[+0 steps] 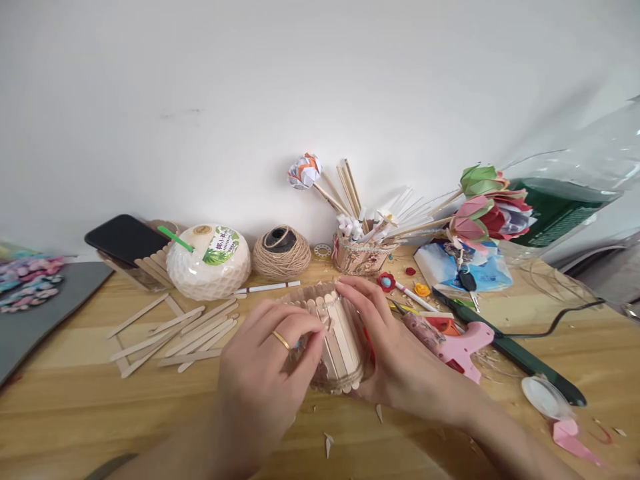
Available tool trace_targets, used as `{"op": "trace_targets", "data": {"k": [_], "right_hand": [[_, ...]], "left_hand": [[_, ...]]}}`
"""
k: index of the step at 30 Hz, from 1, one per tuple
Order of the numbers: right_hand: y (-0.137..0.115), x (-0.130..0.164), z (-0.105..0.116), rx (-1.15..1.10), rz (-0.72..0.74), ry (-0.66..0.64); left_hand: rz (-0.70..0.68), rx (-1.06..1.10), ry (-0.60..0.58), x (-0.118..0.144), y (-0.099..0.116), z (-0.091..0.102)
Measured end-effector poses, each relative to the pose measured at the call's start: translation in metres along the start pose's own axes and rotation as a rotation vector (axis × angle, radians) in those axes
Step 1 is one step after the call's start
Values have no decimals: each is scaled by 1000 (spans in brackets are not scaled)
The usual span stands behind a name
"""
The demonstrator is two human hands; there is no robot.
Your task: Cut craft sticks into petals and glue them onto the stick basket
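A round pot made of upright craft sticks [345, 340] stands tilted on the table, with twine wrapped near its base and a beaded strip near its top. My right hand [387, 333] is wrapped around the pot's right side, thumb low and fingers at the rim. In front of the pot, my left hand [277, 360] pinches thumb and forefinger together against the sticks. A small pale wooden piece [327, 323] shows at those fingertips; its exact shape is hard to make out. A gold ring [281, 340] is on the left hand.
Loose craft sticks [200, 337] lie left. Behind stand a wrapped coconut [209, 263], a twine ball [281, 253] and a decorated pot [363, 257] of paper flowers. To the right are a pink glue gun [467, 347], a dark green long tool [530, 367] and a tissue pack [487, 267].
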State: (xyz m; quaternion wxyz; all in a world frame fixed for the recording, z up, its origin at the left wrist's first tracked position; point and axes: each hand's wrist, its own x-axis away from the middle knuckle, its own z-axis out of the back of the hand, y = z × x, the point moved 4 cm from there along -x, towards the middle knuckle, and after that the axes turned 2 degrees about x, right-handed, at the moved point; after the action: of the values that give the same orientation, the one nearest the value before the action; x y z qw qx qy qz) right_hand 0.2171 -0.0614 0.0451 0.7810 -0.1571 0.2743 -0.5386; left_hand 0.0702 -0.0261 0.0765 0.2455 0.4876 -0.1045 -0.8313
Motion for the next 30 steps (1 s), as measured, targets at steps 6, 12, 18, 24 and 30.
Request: {"op": "trace_targets", "data": {"k": [6,12,18,24,30], "right_hand": [[-1,-2,0,-8,11,11],[-1,-3,0,-15,6,18],[0,-3,0,-18,14,17],[-1,-4,1,-14,11,14],[-2,-4,2,-24,23,25]], "left_hand": [[-17,16,-17,-2,-1,2],[68,13,-75,-2,-7,7],[-6,-37,-82,-1,-8,5],[-22,-64,-67,-1,-7,3],[-61,-99,-81,0,-7,2]]}}
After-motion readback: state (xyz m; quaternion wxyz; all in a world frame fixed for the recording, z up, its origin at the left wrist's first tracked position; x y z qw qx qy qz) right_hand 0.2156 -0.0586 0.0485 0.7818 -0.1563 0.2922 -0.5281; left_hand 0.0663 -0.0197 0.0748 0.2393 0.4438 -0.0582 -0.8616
